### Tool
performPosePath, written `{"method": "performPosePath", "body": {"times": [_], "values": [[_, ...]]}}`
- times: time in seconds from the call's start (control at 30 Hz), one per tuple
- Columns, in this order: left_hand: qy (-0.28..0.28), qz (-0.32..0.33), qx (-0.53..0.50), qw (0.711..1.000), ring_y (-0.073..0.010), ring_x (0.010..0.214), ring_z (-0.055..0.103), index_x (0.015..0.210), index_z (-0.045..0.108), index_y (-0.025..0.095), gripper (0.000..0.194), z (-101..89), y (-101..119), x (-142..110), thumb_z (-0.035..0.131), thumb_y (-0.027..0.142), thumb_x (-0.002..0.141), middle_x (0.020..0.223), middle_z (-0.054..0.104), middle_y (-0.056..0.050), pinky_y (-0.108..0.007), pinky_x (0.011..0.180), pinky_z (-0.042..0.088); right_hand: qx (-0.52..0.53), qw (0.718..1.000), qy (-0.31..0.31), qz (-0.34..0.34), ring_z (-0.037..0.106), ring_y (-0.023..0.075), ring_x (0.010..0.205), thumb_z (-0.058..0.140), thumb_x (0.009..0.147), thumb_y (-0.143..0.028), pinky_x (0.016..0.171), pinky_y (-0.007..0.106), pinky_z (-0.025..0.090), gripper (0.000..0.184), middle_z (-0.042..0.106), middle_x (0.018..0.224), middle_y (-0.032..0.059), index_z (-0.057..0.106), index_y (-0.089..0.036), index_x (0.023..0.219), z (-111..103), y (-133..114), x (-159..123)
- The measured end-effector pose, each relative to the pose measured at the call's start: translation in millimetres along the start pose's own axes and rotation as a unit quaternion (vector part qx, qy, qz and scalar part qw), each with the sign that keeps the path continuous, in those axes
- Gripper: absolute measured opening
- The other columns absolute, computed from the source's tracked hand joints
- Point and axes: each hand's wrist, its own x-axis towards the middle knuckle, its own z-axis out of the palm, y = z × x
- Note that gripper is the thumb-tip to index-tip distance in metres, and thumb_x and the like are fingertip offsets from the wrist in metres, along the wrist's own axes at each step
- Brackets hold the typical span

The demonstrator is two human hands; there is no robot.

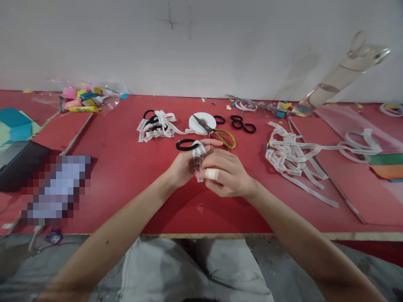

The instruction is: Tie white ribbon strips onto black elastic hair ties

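Observation:
My left hand (184,165) and my right hand (227,174) meet over the red table (126,167), both closed on a black hair tie (185,145) with a strip of white printed ribbon (198,157) wrapped round it. The tie's loop sticks out to the left above my left thumb. One finger of my right hand wears a white bandage. Just beyond lie scissors (217,132) with yellow-green handles, their blades resting on a white ribbon spool (202,122).
A pile of ribbon-wrapped ties (156,125) lies back left, loose black hair ties (241,123) sit behind the scissors, and a heap of cut ribbon strips (292,157) spreads to the right. Coloured items in a plastic bag (83,100) sit far left, and clear plastic sheets (343,77) far right.

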Motion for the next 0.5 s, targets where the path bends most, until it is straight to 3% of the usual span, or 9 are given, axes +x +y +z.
{"method": "performPosePath", "body": {"times": [0.17, 0.37, 0.5], "values": [[0.015, -0.013, 0.038, 0.999, -0.0087, 0.059, 0.051, 0.106, 0.070, 0.017, 0.039, 0.6, 2.3, 0.0, 0.062, 0.049, 0.084, 0.078, 0.061, -0.002, -0.020, 0.049, 0.037, 0.003, 1.000, -0.004, -0.002, 0.061, 0.0172, 0.085, 0.058, 0.080, -0.006, 0.081, 0.037, 0.057, 0.022, 0.063, 0.087, 0.0030, 0.059, -0.022, 0.096, 0.3, 1.1, -1.1], [-0.028, -0.015, 0.016, 0.999, -0.0121, 0.058, 0.052, 0.106, 0.067, 0.016, 0.047, 2.5, 8.0, -0.3, 0.049, 0.056, 0.089, 0.079, 0.062, -0.004, -0.022, 0.045, 0.036, 0.003, 1.000, 0.017, 0.001, 0.061, 0.0173, 0.085, 0.058, 0.079, -0.004, 0.086, 0.040, 0.057, 0.022, 0.062, 0.086, 0.0033, 0.060, -0.020, 0.094, 0.9, 1.8, -1.9], [-0.050, -0.025, 0.021, 0.998, -0.0120, 0.058, 0.051, 0.108, 0.066, 0.016, 0.045, -0.5, 8.4, -0.1, 0.047, 0.053, 0.090, 0.081, 0.063, -0.004, -0.023, 0.047, 0.037, 0.011, 1.000, 0.024, 0.009, 0.061, 0.0168, 0.084, 0.057, 0.079, -0.004, 0.080, 0.037, 0.057, 0.022, 0.062, 0.086, 0.0040, 0.061, -0.019, 0.094, 2.0, 2.0, -3.3]]}}
